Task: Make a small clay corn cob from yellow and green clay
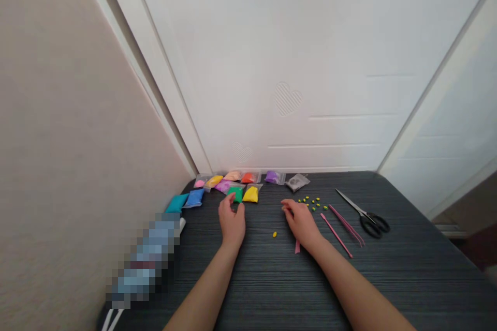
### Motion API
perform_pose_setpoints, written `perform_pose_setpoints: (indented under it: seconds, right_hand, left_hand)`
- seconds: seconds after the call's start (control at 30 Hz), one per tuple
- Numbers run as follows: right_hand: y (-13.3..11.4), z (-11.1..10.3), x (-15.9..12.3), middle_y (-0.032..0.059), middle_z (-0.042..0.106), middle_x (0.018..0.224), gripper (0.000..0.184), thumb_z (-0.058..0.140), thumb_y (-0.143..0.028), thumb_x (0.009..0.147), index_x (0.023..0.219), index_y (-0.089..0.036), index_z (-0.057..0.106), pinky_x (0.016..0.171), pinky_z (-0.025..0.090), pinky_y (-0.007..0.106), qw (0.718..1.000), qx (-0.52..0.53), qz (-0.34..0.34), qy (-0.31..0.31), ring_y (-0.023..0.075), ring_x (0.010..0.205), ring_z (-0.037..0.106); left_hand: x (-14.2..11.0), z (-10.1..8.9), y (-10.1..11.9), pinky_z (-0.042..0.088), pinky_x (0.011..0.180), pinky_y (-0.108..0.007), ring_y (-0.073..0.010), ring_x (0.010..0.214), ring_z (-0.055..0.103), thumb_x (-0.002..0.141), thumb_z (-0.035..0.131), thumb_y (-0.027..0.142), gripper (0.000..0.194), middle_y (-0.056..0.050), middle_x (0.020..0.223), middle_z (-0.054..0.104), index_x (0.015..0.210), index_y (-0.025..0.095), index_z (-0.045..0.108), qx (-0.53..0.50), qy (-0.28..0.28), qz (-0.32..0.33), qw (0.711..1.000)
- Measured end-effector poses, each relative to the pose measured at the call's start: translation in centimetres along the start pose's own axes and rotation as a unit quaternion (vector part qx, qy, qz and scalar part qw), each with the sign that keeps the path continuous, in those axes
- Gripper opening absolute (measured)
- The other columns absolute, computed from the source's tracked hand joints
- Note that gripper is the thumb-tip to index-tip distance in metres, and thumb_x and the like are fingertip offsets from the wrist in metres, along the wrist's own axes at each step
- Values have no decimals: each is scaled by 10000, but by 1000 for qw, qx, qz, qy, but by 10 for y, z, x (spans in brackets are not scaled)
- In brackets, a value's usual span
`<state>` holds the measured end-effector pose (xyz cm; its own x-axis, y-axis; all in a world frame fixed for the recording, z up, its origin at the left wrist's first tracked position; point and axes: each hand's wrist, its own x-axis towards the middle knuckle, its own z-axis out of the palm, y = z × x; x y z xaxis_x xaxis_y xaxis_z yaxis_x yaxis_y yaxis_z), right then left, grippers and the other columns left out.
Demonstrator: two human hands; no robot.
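My left hand [233,220] is raised at the front of a green clay packet [235,194], its thumb apart from its curved fingers and nothing visible between them. Whether it touches the packet I cannot tell. A yellow clay packet [251,194] lies just to its right. My right hand [302,221] has its fingers bent and drawn together; anything in them is hidden or too small to name. Under that hand a pink strip-like tool [297,246] sticks out. A small yellow lump [275,234] lies on the dark table between my hands. Several tiny yellow-green pieces [313,201] are scattered beyond my right hand.
On the right lie a pink stick tool [337,236], pink tweezers [347,226] and black-handled scissors [367,215]. More clay packets, including blue [194,198], orange [248,178] and purple [274,177], line the back left. A pixelated object [145,258] stands front left. A white panel [272,62] rises behind the table.
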<state>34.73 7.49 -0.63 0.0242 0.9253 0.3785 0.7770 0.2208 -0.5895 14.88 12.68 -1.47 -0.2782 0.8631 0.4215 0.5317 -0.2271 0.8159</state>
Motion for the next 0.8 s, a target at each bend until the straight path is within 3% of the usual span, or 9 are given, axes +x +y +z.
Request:
perform_pose_setpoints:
  seconds: [0.13, 0.27, 0.37, 0.53, 0.67, 0.8]
  right_hand:
    - [2, -2, 0, 29, 644, 867, 186, 469, -213, 816, 960, -190, 584, 807, 401, 317, 1000, 28, -1, -9, 174, 860, 559]
    - [4, -6, 1, 21, 639, 800, 122, 495, -244, 805, 834, -194, 603, 756, 422, 318, 999, 50, 1, -15, 172, 790, 564]
    - [7, -6, 2, 18, 637, 786, 91, 526, -238, 784, 787, -200, 609, 756, 427, 312, 998, 61, -2, -24, 165, 779, 567]
    - [11, 2, 2, 22, 644, 915, 177, 508, -165, 783, 926, -217, 598, 815, 418, 300, 996, 71, -2, -48, 152, 873, 566]
    - [9, 3, 1, 4, 637, 836, 247, 541, -178, 763, 1005, -228, 546, 739, 438, 290, 995, 81, 26, -55, 147, 804, 569]
    - [3, -4, 0, -19, 608, 756, 129, 583, -236, 744, 867, -226, 544, 694, 423, 273, 994, 90, 44, -46, 139, 756, 556]
  left_hand:
    - [19, 4, -3, 317, 932, -390, -244, 1051, 429, 748, 481, 258, 378, -105, 1084, 510, 1115, 169, 482, 152, -7, 97, 984]
    - [34, 10, -12, 360, 868, -428, -285, 1036, 437, 748, 488, 360, 413, -108, 1124, 488, 1131, 207, 496, 245, -54, 65, 966]
    - [38, 12, -19, 389, 834, -411, -268, 982, 472, 747, 479, 418, 366, -84, 1105, 501, 1052, 229, 547, 266, -68, 45, 960]
    - [44, 9, -27, 402, 846, -367, -238, 946, 504, 725, 511, 375, 313, -79, 1019, 536, 970, 186, 558, 259, -75, 49, 962]
    - [47, 7, -32, 401, 861, -352, -235, 966, 507, 728, 508, 341, 383, -94, 1022, 547, 1064, 157, 503, 247, -74, 62, 964]
    - [46, 8, -32, 396, 864, -382, -260, 985, 503, 711, 532, 344, 491, -119, 1066, 540, 1150, 140, 451, 253, -77, 52, 963]
